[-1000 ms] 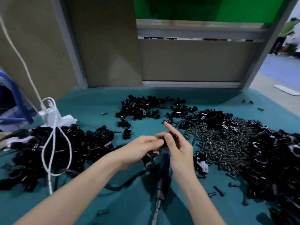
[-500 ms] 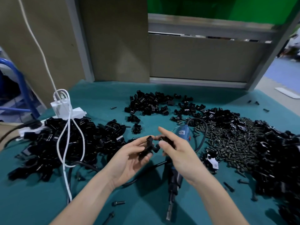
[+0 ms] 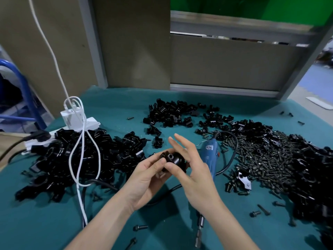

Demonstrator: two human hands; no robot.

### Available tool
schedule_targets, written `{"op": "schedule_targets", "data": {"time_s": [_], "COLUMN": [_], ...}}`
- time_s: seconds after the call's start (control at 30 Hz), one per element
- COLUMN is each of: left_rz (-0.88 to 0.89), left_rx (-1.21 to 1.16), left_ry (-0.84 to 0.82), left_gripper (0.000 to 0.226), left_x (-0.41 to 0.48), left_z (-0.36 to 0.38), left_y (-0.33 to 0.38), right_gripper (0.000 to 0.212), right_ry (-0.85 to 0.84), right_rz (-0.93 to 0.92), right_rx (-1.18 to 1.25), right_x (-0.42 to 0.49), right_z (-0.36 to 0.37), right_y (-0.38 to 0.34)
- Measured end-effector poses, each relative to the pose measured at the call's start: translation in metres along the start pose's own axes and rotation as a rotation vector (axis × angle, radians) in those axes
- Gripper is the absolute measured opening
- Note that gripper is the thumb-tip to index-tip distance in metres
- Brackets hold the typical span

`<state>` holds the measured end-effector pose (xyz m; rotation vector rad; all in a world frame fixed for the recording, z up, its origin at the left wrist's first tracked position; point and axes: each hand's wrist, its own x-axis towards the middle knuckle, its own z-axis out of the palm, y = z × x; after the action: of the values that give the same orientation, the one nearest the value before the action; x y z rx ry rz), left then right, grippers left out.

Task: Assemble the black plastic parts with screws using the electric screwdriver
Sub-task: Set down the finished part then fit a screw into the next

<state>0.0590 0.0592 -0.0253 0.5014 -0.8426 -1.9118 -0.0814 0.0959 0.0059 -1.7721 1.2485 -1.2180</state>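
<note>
Both black plastic parts [image 3: 173, 159], held a little apart half a second ago, now sit pressed together as one block between the hands. The block is above the teal table [image 3: 117, 109] and just left of the electric screwdriver [image 3: 209, 152].

We record the left hand [image 3: 144, 179] gripping the block from below, thumb on top and fingers curled round it. The right hand [image 3: 195, 172] is released: its fingers stand straight behind the block and only the thumb presses the front face. A round hole shows on the upper face, and we see no screw in it. The screwdriver lies on the table beneath the right wrist, untouched, its cord looping beside the screw heap [image 3: 261, 159].

Risks, in our judgement:
- **Misalignment:** The halves appear to be kept together by finger pressure alone. When the right hand leaves to fetch a screw, they may slip out of register and the hole would no longer line up.
- **Lost screws:** Loose screws [image 3: 140, 227] lie near the forearms and could be swept off the near edge.
- **Snagging:** The white cable [image 3: 82, 204] trails across the left pile [image 3: 54, 159] and could catch a reaching arm.
</note>
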Motion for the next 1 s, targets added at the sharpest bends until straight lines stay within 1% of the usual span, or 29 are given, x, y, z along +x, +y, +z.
{"op": "schedule_targets", "data": {"time_s": [0.03,0.07,0.17,0.27,0.37,0.43,0.53,0.63,0.67,0.73,0.83,0.93,1.0], "left_rz": [0.009,0.015,0.035,0.126,0.209,0.251,0.270,0.281,0.283,0.255,0.142,0.067,0.046], "left_rx": [0.006,0.014,0.089,0.309,0.598,0.731,0.921,1.100,1.117,1.049,0.922,0.904,0.890], "left_ry": [-0.030,-0.056,-0.051,0.011,0.038,0.092,0.153,0.170,0.167,0.133,0.053,0.041,0.040], "left_gripper": [0.041,0.040,0.058,0.066,0.061,0.058,0.038,0.046,0.051,0.056,0.047,0.042,0.041], "left_x": [0.000,0.000,0.000,0.000,-0.002,-0.003,-0.003,-0.002,-0.002,-0.003,-0.001,0.000,0.001], "left_z": [0.000,0.000,0.000,-0.001,-0.002,-0.004,-0.004,-0.006,-0.007,-0.010,-0.015,-0.019,-0.020], "left_y": [-0.001,-0.001,-0.003,0.000,0.005,0.006,0.007,0.005,0.004,0.001,-0.005,-0.007,-0.008], "right_gripper": [0.055,0.054,0.056,0.063,0.072,0.075,0.077,0.082,0.083,0.084,0.083,0.089,0.090], "right_ry": [0.000,-0.003,-0.059,-0.164,-0.193,-0.231,-0.305,-0.336,-0.340,-0.363,-0.469,-0.573,-0.600], "right_rz": [-0.013,-0.021,-0.016,-0.007,0.009,0.005,0.032,0.069,0.083,0.115,0.172,0.222,0.241], "right_rx": [0.003,-0.001,-0.022,-0.048,-0.095,-0.117,-0.142,-0.223,-0.253,-0.324,-0.423,-0.455,-0.452], "right_x": [0.001,0.001,0.005,0.007,0.010,0.012,0.014,0.017,0.018,0.021,0.023,0.023,0.026], "right_z": [0.000,0.001,-0.002,-0.007,-0.012,-0.016,-0.022,-0.027,-0.029,-0.031,-0.032,-0.032,-0.034], "right_y": [0.000,0.000,0.000,-0.001,-0.004,-0.003,0.003,0.008,0.010,0.014,0.020,0.026,0.029]}}
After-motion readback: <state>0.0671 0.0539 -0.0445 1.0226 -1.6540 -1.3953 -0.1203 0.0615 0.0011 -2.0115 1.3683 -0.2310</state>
